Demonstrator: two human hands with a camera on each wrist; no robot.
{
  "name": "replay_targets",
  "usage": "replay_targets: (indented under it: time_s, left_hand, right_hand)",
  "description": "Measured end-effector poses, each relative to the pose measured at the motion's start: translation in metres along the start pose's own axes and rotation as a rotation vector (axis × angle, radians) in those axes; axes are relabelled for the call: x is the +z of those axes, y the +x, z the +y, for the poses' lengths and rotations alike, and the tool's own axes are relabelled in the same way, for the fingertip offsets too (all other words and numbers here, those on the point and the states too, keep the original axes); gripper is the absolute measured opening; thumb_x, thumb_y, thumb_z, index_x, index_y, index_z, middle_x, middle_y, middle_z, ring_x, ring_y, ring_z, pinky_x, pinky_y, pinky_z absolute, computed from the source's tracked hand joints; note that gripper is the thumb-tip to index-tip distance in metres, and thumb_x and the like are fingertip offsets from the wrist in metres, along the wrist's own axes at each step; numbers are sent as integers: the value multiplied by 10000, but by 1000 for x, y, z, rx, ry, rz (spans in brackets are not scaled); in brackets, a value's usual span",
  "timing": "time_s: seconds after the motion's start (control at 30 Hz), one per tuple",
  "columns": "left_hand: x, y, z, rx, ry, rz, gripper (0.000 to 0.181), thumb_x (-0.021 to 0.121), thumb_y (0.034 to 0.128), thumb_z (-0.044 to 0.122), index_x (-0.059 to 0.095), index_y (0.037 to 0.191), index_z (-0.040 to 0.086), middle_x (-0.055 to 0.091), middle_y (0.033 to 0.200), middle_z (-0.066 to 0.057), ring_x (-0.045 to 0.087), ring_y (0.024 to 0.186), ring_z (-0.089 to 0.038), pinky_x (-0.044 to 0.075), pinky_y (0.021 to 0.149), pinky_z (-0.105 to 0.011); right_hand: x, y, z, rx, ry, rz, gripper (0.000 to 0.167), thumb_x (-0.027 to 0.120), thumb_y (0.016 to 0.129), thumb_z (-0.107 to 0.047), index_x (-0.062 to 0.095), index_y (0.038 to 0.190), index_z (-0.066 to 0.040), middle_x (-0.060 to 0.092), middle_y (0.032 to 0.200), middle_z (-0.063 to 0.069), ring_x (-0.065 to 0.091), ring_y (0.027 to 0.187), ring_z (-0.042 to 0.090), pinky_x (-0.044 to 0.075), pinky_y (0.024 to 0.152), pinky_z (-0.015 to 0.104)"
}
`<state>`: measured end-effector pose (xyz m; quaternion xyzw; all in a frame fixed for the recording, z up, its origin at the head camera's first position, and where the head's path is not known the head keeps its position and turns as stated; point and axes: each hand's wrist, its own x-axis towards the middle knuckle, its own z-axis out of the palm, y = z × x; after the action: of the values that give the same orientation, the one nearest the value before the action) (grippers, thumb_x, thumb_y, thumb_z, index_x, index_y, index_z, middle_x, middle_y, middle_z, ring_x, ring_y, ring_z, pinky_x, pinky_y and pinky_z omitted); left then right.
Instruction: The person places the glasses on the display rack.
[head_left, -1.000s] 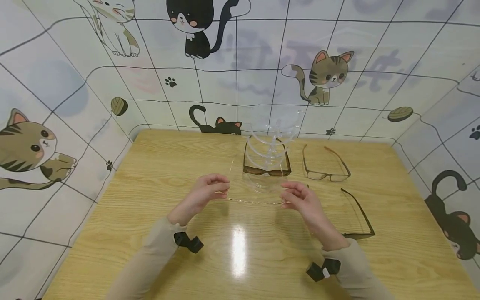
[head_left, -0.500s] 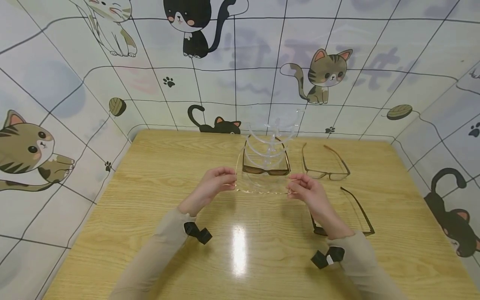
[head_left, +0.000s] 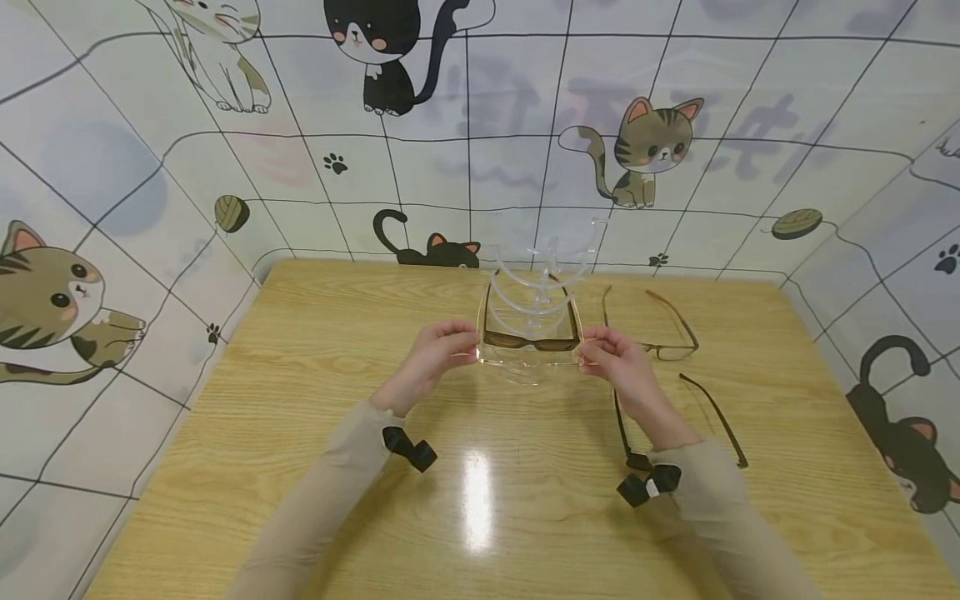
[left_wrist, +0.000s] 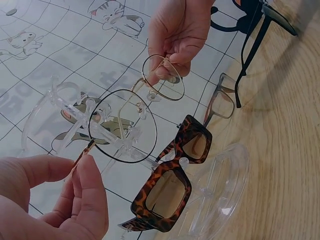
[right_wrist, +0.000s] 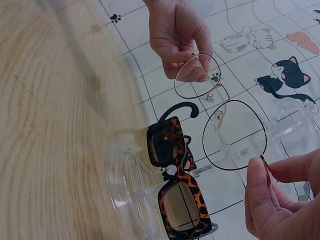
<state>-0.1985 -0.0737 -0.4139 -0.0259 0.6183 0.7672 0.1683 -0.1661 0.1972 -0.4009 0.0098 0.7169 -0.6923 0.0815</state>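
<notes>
My left hand (head_left: 431,358) pinches one temple of thin, gold-toned eyeglasses with round lenses (left_wrist: 155,125). My right hand (head_left: 626,371) pinches the opposite temple, so the pair hangs level between both hands. Behind and below it, tortoiseshell sunglasses (left_wrist: 172,165) with rectangular brown lenses sit on a clear plastic tiered display stand (head_left: 542,293). In the head view the held eyeglasses overlap the stand's lower part; whether they touch it, I cannot tell. Several curved arms of the stand rise above the sunglasses.
Brown-templed eyeglasses (head_left: 671,353) lie on the wooden table (head_left: 337,317) right of the stand. Nearer, partly behind my right forearm, are black-framed glasses (head_left: 720,412). A cat-patterned backdrop (head_left: 517,167) stands at the table's back and sides.
Both hands have moved away from me, toward the stand, carrying the round eyeglasses over its lower front. The sunglasses and the two pairs on the right have stayed put.
</notes>
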Motion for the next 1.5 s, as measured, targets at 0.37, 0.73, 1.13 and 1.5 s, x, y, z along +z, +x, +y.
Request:
replay_targets:
  time_s: [0.37,0.73,1.13,1.5]
  left_hand:
    - [0,9,3,-18,-12,39,221,578,904,6,539,1092,-104,582,806,-23,571,674,-98,533,642,-193]
    - [-1,-6,11,26,9,27,195,570,909,9,535,1068,-99,589,806,-20,568,683,-99,541,650,-210]
    - [4,22,22,1,-61,70,57,589,900,20,580,957,18,587,814,-20,564,678,-97,534,648,-188]
    - [11,48,25,-22,-141,130,119,606,892,17,600,1008,-9,594,759,-12,562,644,-90,524,625,-173]
  right_hand:
    - [0,16,-2,-2,-41,24,253,529,951,-54,484,1171,61,602,846,-30,598,783,87,546,723,217]
    - [5,7,-7,-35,-25,3,298,541,933,-17,463,1187,116,619,859,-7,621,799,104,548,712,218]
    - [0,29,-10,-16,-9,33,287,518,956,-55,462,1197,89,613,857,1,599,784,93,544,742,222]
    - [-6,52,-15,15,17,72,293,535,950,-82,472,1204,51,576,899,49,587,793,111,536,740,189]
